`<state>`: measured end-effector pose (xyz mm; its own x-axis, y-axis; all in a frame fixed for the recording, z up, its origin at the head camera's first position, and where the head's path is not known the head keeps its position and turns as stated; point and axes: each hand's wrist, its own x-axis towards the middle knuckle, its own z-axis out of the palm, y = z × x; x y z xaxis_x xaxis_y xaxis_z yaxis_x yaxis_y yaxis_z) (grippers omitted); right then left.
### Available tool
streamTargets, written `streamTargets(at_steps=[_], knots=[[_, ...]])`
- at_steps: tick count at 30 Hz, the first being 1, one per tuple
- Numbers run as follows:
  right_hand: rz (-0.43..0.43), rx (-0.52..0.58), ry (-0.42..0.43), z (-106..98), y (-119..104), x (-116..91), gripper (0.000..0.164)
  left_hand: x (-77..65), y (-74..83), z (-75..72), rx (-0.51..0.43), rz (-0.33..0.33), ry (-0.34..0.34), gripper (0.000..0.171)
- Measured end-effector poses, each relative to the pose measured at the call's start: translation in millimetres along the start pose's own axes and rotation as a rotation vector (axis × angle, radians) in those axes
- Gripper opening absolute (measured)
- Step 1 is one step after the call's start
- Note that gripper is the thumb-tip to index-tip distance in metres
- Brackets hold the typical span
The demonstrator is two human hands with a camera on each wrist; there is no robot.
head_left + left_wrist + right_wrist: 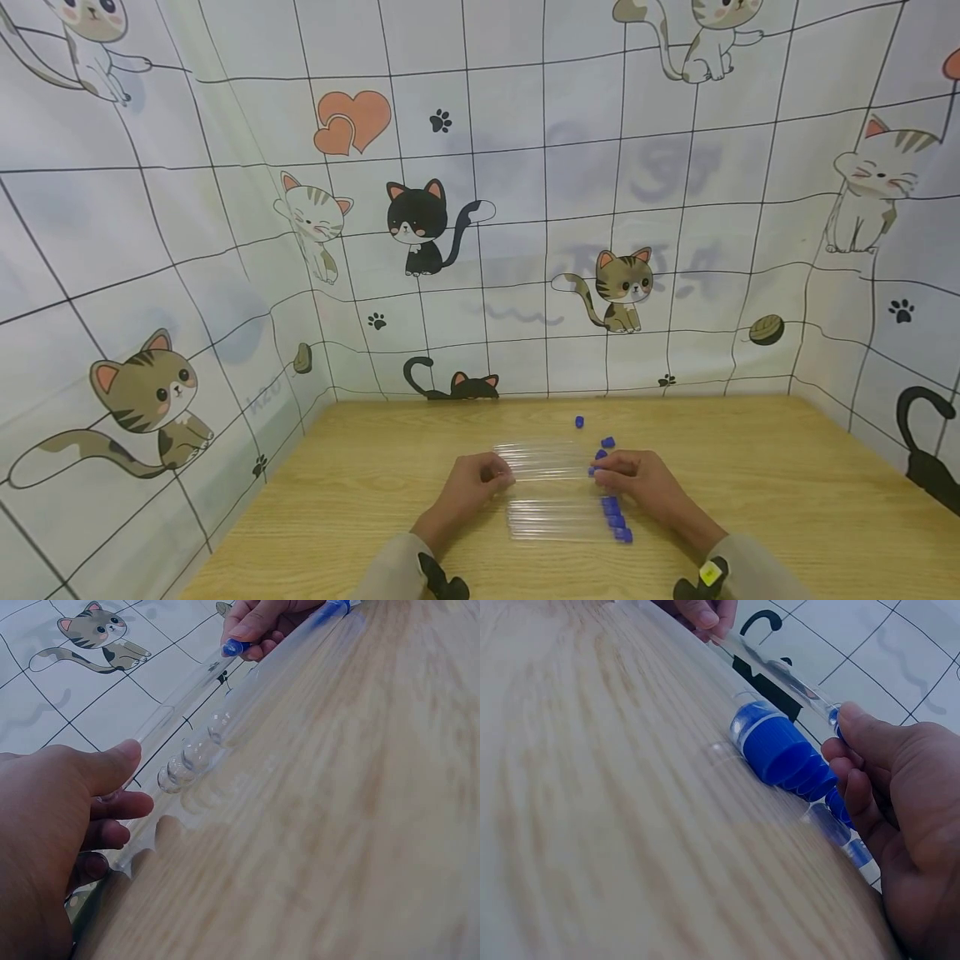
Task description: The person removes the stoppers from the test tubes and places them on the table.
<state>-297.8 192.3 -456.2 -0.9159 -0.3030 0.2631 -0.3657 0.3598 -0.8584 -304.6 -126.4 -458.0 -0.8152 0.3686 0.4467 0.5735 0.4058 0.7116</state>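
Note:
Between both hands a clear test tube [178, 712] is held lengthwise, raised above the table. My left hand [474, 485] pinches its rounded end between thumb and fingers. At the other end, the right hand [637, 480] grips the small blue cap [234, 648] with thumb and fingertips. Nearer me lies a row of clear tubes [558, 522] with blue caps [774, 747] on their right ends. Behind the held tube is another row of clear tubes [547, 454]; I see no caps on these. The right fingers partly hide the held cap.
Loose blue caps lie on the wooden table [375, 467] beyond the right hand, one cap [579, 422] farther back and another cap [608, 442] closer. A cat-patterned cloth [517, 283] hangs behind the table and along both sides.

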Motion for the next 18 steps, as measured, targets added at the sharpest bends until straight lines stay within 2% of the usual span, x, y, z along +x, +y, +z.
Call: streamTargets(at_steps=[9,18], knots=[[0.014,-0.009,0.030,1.4,-1.7,-0.4,0.030,-1.1,1.9,-1.2,0.035,0.002,-0.010,0.005],[0.014,-0.004,0.015,1.3,-1.3,-0.4,0.033,-0.8,-0.5,-0.4,0.049,-0.002,-0.004,0.006]])
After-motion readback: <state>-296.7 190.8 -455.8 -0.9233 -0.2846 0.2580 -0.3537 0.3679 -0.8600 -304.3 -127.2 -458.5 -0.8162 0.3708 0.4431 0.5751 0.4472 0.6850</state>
